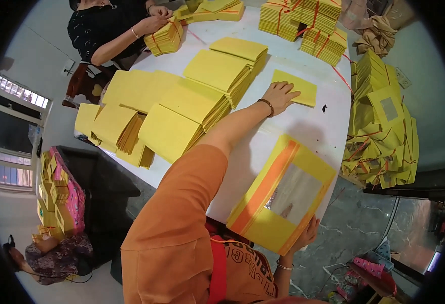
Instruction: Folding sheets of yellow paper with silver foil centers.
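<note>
My left hand (281, 96) lies flat, fingers spread, on a folded yellow paper piece (306, 92) on the white table. A dark beaded bracelet circles that wrist. With my right hand (309, 234) I grip the near right edge of a large yellow paper envelope (263, 228). This envelope has an orange stripe and a clear, shiny window, and lies slanted across the table's near edge. The fingers of my right hand are partly hidden by it. Left of my outstretched arm, thick stacks of folded yellow envelopes (169, 126) lean in overlapping rows.
Tied yellow bundles (321, 43) stand at the table's far end. Across the table a person (131, 38) handles another bundle (165, 39). A tall heap of yellow envelopes (384, 126) rises at the right. Another person (55, 253) is at the lower left beside more yellow stacks (52, 195).
</note>
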Tool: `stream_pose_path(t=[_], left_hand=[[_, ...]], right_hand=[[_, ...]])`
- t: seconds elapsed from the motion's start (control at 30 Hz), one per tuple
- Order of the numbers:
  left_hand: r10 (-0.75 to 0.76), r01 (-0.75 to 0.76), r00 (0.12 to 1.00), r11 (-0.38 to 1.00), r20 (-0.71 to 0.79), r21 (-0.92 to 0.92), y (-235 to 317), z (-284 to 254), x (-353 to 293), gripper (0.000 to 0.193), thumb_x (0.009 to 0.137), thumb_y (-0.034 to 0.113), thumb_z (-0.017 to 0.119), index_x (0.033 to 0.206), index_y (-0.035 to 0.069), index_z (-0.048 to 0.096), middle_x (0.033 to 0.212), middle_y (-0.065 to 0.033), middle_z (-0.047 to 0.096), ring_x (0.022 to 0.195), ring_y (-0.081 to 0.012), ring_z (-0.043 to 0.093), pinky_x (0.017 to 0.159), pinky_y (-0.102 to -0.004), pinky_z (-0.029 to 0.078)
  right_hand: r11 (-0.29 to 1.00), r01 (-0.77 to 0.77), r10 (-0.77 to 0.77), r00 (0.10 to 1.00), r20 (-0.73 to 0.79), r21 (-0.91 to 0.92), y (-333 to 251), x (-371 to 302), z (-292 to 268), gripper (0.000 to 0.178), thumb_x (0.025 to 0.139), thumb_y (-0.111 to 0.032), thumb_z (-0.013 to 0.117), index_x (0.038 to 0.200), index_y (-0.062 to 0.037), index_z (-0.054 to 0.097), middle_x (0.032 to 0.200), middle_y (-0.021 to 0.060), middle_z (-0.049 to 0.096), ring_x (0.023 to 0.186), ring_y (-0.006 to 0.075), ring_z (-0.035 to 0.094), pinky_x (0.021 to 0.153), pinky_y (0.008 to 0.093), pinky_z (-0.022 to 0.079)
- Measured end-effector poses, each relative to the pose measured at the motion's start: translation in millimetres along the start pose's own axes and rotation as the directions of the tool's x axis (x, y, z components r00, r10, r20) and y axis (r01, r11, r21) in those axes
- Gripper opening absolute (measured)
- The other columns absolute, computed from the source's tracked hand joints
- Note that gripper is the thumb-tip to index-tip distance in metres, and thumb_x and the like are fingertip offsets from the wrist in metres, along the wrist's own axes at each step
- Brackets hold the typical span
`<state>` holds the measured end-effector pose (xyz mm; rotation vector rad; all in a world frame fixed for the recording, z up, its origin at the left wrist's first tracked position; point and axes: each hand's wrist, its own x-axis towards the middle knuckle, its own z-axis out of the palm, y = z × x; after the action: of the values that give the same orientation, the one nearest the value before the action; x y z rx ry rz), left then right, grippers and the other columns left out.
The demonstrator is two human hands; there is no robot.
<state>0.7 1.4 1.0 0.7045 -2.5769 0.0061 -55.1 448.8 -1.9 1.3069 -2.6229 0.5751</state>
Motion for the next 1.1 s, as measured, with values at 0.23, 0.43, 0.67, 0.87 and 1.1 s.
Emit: stream_pose_path(t=[0.23,0.43,0.67,0.87,1.1], left_hand=[[0.034,-0.062,0.977,0.990,0.209,0.129,7.6,-15.0,-8.2,0.045,0.084,0.023,0.057,0.128,0.022,0.048,0.127,-0.0085,0.049,0.117,-0.0270,0.044,0.091,-0.0445,0.036],[0.087,-0.106,0.981,0.989,0.176,0.099,7.9,-25.0,-18.7,0.051,0.089,0.046,0.048,0.132,0.019,0.044,0.128,-0.0116,0.047,0.120,-0.0290,0.041,0.094,-0.0439,0.034],[0.063,-0.112,0.946,0.984,0.318,0.140,11.2,-37.9,-14.2,0.060,0.089,0.053,0.042,0.136,0.016,0.037,0.139,-0.0130,0.037,0.125,-0.0324,0.036,0.098,-0.0455,0.032],[0.089,-0.124,0.981,0.971,0.170,0.205,7.9,-71.0,-26.6,0.051,0.091,0.044,0.044,0.133,0.014,0.045,0.141,-0.0180,0.034,0.126,-0.0329,0.037,0.100,-0.0470,0.033],[-0.186,0.109,0.981,0.757,-0.052,-0.645,72.8,-176.3,-76.5,0.026,0.087,0.018,0.056,0.109,0.007,0.063,0.113,-0.0170,0.059,0.107,-0.0320,0.055,0.091,-0.0374,0.043]], right_hand=[[1.000,-0.010,0.011,0.999,-0.046,0.016,5.3,0.0,5.8,0.034,0.085,-0.021,0.059,0.118,-0.0137,0.054,0.132,0.0048,0.049,0.129,0.0261,0.040,0.101,0.0450,0.027],[0.992,-0.081,0.082,0.997,0.000,0.094,-0.3,-1.1,1.8,0.033,0.084,-0.022,0.059,0.116,-0.0148,0.055,0.134,0.0042,0.046,0.132,0.0253,0.035,0.103,0.0516,0.021],[0.969,-0.105,0.093,0.993,0.068,0.224,1.1,4.3,-7.7,0.032,0.088,-0.022,0.055,0.118,-0.0128,0.056,0.134,0.0054,0.047,0.132,0.0247,0.035,0.104,0.0508,0.016],[0.732,-0.255,0.216,0.966,0.140,0.632,-2.9,24.6,-35.7,0.028,0.094,-0.017,0.048,0.118,-0.0054,0.057,0.127,0.0097,0.052,0.124,0.0242,0.043,0.104,0.0416,0.026],[0.474,-0.033,0.052,0.999,0.009,0.880,-39.2,54.4,-91.6,0.028,0.089,-0.005,0.052,0.116,-0.0015,0.057,0.122,0.0095,0.056,0.122,0.0233,0.045,0.102,0.0332,0.034]])
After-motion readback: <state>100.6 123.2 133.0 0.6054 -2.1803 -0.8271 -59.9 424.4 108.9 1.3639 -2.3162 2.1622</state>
